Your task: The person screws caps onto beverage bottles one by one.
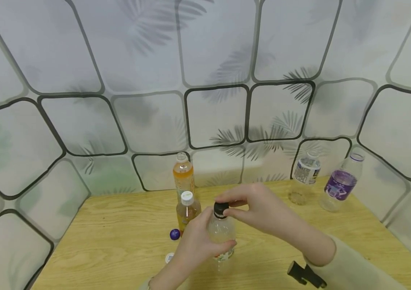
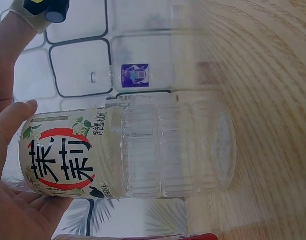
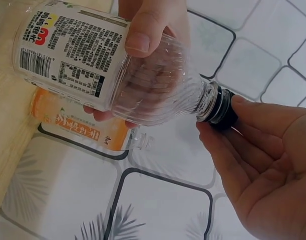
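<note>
While left hand (image 1: 194,245) gripped bottle (image 1: 221,237) steady | right hand (image 1: 260,209) pinched its cap (image 1: 221,209) | orange bottles (image 1: 183,177) just behind.

The clear bottle (image 2: 142,155) carries a label with two large red Chinese characters, 茉莉, inside a red ring. Beside them runs small print reading 净含量 with a figure that looks like 400. In the right wrist view the same bottle's back label (image 3: 62,47) shows a barcode, dense black print too small to read, and a red letter "m". Print on the orange bottle (image 3: 77,125) is illegible.
</note>
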### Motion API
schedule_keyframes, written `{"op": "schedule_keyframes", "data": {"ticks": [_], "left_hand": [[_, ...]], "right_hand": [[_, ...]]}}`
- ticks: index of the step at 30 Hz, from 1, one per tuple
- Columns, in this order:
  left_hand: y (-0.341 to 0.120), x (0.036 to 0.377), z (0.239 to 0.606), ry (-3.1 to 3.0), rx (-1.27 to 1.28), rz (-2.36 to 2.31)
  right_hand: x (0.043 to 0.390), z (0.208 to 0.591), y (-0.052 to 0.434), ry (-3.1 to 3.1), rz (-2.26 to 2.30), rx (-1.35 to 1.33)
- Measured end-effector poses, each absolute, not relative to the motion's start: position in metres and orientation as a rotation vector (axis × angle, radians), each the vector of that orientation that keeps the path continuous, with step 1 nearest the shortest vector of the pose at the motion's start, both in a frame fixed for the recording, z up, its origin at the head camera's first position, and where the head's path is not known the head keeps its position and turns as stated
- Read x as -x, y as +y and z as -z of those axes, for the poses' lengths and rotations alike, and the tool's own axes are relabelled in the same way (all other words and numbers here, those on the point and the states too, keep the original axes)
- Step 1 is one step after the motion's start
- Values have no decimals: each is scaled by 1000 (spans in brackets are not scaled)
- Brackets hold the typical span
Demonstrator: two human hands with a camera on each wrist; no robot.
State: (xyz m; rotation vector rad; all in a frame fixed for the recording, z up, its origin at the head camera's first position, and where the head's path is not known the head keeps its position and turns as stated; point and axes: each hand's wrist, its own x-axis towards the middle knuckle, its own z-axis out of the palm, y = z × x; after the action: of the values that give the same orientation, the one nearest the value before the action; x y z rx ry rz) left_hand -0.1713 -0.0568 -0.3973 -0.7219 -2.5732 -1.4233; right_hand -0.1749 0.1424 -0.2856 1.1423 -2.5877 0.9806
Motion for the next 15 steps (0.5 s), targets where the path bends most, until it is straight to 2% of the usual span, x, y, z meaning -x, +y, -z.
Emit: {"op": "schedule_keyframes", "data": {"ticks": [6, 15], "left_hand": [[-57, 171, 397, -2578, 712, 1405], [-57, 171, 398, -2582, 706, 1418]], "right_hand": [[172, 287, 140, -2499, -747, -1172], [168, 289, 141, -2542, -918, -1078]]}}
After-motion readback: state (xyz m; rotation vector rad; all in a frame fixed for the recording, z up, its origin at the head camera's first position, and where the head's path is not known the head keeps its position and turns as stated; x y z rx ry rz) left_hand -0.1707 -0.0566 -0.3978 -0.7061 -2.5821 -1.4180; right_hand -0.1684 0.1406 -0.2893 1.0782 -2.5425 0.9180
